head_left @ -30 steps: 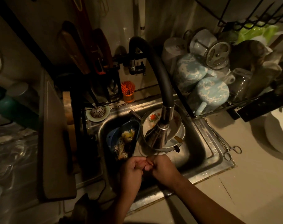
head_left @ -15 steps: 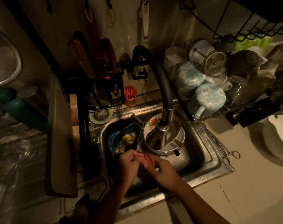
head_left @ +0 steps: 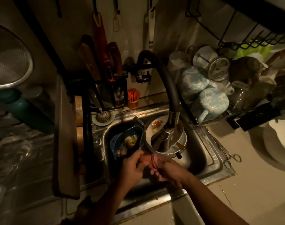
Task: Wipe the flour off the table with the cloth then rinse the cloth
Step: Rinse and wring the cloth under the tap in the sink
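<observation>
STAGE: we judge rinse step underway, table out of view | HANDS: our left hand (head_left: 132,166) and right hand (head_left: 167,172) meet under the faucet (head_left: 162,138); grip unclear | CLOTH: we cannot pick it out, perhaps the pinkish blur between them | CONTAINERS: sink (head_left: 208,158) holds 1 blue strainer (head_left: 115,140) with scraps, stacked plates (head_left: 156,125).

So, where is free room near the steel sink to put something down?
Bare beige counter right of the steel sink, in front of the metal scissors. The basin is crowded: blue strainer, stacked white plates.
</observation>
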